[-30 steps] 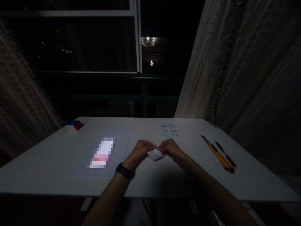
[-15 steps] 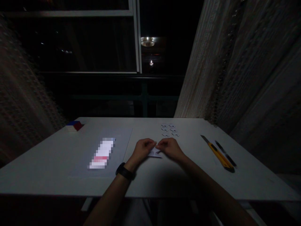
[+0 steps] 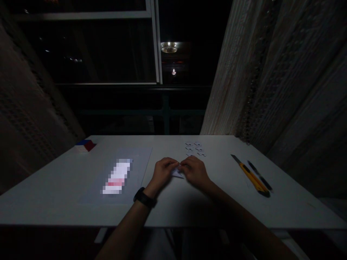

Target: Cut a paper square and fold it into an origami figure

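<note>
Close together over the middle of the white table, my left hand point(image 3: 164, 172) and my right hand point(image 3: 195, 171) pinch a small white piece of paper point(image 3: 177, 173) between their fingertips. Part of the paper shows below the fingers; its upper part is hidden by them. Both thumbs and forefingers nearly meet at its far side. A dark watch band circles my left wrist. Just beyond my right hand lie several small white paper pieces point(image 3: 197, 144) with dark marks, set out in two columns.
On the table point(image 3: 173, 213), a yellow box cutter point(image 3: 253, 178) with its blade out lies right, beside a black pen point(image 3: 259, 176). To the left, a blurred-out bright screen point(image 3: 118, 177) rests on a paper sheet point(image 3: 145, 162). A coloured cube point(image 3: 85, 145) stands far left.
My right hand has shifted slightly left and turned in over the paper, covering more of it. My left hand has moved slightly away from me. The view has shifted a little.
</note>
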A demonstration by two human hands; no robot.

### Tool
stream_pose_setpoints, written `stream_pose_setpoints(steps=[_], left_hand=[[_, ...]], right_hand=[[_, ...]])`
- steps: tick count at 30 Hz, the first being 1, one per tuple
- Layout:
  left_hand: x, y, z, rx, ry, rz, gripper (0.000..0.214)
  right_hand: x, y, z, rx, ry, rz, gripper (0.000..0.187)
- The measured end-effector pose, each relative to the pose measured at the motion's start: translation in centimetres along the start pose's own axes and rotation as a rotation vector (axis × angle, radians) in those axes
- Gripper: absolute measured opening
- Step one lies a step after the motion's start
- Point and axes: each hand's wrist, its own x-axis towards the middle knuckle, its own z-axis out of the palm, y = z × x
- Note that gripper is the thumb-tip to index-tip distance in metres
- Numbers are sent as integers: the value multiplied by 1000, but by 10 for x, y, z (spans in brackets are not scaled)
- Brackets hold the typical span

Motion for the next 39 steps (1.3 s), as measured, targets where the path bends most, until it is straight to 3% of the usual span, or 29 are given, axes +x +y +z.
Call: stream_pose_setpoints(steps=[9,17,22,30,39], left_hand=[[-5,8,1,163,-31,153,17],[-7,8,4,339,79,198,19],[-6,4,8,341,72,153,15],[-3,-6,4,274,74,-35,21],[-1,-11,6,202,91,-38,17]], right_hand=[[-1,-1,0,-11,-24,18,12],[1,-3,6,-32,-1,41,11],[0,-2,7,-117,-67,-36,13],[-2,-1,7,-176,-159,-11,15],[-1,-8,2,-252,-213,-38,21]])
